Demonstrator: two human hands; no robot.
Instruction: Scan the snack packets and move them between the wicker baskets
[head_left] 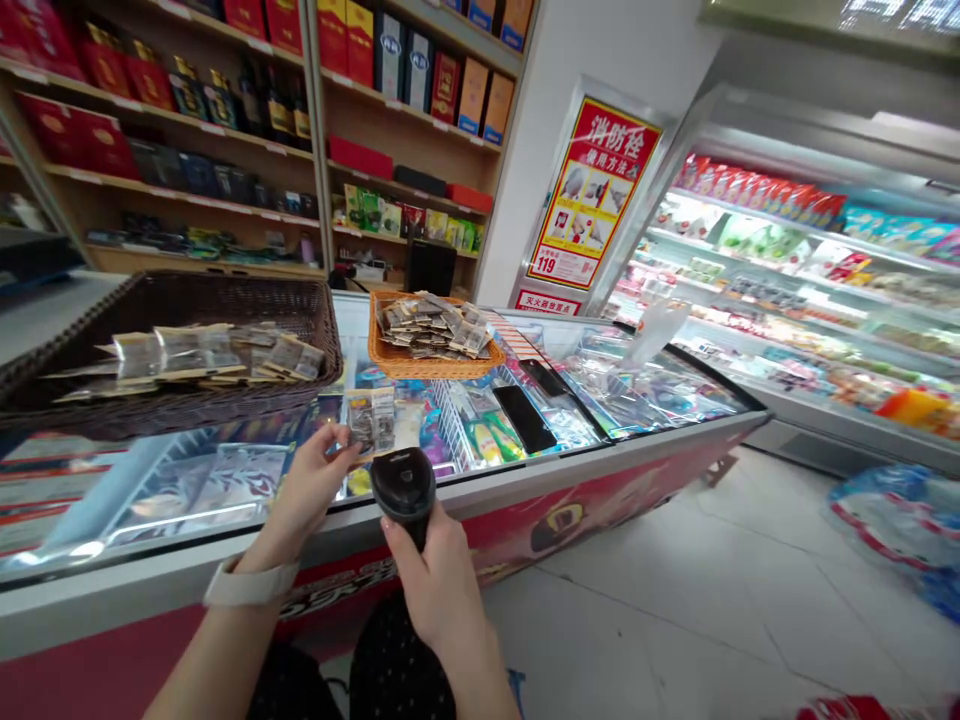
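Note:
My left hand [321, 472], with a white band on its wrist, pinches the left edge of a small clear packet [371, 420] with dark contents, over the freezer's glass top. In my right hand [433, 570] is a black barcode scanner [405, 485], its head pointing forward just below the packet. Similar packets lie in a dark brown wicker basket [326, 345] at the left. More of them are heaped in an orange-brown wicker basket [435, 368] just beyond the held packet.
Two black phones [525, 418] rest on the chest freezer [570, 490], right of the orange-brown basket. Shelves of boxes and bottles [315, 160] stand behind. A lit refrigerated display [810, 270] runs along the right. Plastic-wrapped goods [900, 525] sit on the tiled floor.

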